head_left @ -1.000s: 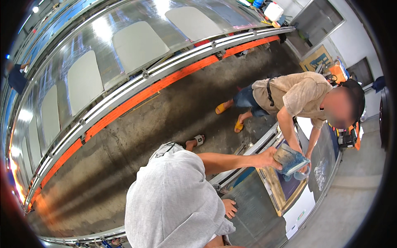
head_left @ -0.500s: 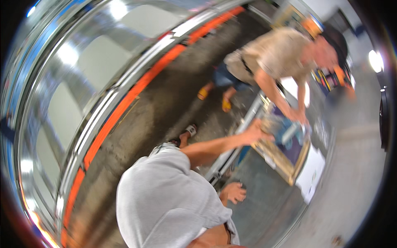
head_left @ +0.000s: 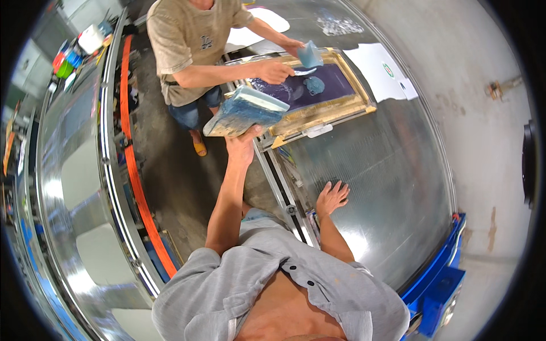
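Note:
A wooden-handled squeegee [head_left: 245, 109] smeared with blue ink is gripped in my left hand [head_left: 242, 146], raised beside the near left side of a screen-printing frame [head_left: 318, 118]. The frame has a wooden rim and dark purple mesh, with a blob of blue ink [head_left: 314, 86] on it. My right hand [head_left: 333, 198] lies flat on the glossy table [head_left: 381, 165], fingers spread and holding nothing. Across the frame a co-worker [head_left: 199, 51] holds a light blue ink-stained piece [head_left: 310, 55] in one hand and a small spatula [head_left: 305, 72] over the mesh in the other.
White sheets [head_left: 382, 71] lie beyond the frame. A metal rail [head_left: 287, 199] runs along the table's left edge. Across the aisle stands another long table [head_left: 79, 170] with pale panels and an orange strip [head_left: 136, 193]. A blue metal box [head_left: 441, 298] sits at the near right corner.
My view has turned. My left hand, earlier over the frame, now holds the squeegee up to its left. The co-worker's hands have come apart. My right hand stays on the table.

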{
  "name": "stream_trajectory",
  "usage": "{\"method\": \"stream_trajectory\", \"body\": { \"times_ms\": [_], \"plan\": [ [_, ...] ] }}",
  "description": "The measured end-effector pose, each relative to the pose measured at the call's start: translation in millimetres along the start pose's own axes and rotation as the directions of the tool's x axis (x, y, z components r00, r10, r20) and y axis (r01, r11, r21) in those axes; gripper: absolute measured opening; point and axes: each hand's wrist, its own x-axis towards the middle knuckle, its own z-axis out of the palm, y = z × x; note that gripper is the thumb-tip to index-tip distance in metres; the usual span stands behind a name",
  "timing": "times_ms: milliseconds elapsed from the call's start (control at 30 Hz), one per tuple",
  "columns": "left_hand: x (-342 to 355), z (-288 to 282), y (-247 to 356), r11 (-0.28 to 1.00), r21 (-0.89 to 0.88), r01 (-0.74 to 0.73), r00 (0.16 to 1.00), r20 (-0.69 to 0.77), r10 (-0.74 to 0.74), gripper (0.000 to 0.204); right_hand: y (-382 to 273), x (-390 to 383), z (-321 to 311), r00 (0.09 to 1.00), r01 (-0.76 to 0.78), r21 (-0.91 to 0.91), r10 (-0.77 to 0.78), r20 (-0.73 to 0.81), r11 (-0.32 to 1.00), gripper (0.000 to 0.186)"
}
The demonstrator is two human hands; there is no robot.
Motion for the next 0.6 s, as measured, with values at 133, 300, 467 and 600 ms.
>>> {"method": "stream_trajectory", "body": {
  "times_ms": [133,300,467,600],
  "plan": [
    [9,1,17,0.995,-0.001,0.097,0.995,0.010,-0.097,0.064,2,-1,4,0.997,-0.019,0.108,0.026,-0.068,0.994,0.056],
    [32,-16,20,0.982,0.005,0.187,0.978,0.095,-0.186,0.059,21,13,15,0.987,-0.033,0.345,0.084,-0.134,0.938,0.052],
    [66,-46,23,0.948,0.270,0.168,0.980,0.056,-0.189,0.052,35,65,-2,0.993,-0.046,0.465,0.090,-0.073,0.884,0.038],
    [89,-19,36,0.933,0.223,0.281,0.953,0.051,-0.299,0.064,-51,108,-29,0.925,-0.240,0.663,0.375,-0.065,0.709,0.042]
  ]
}}
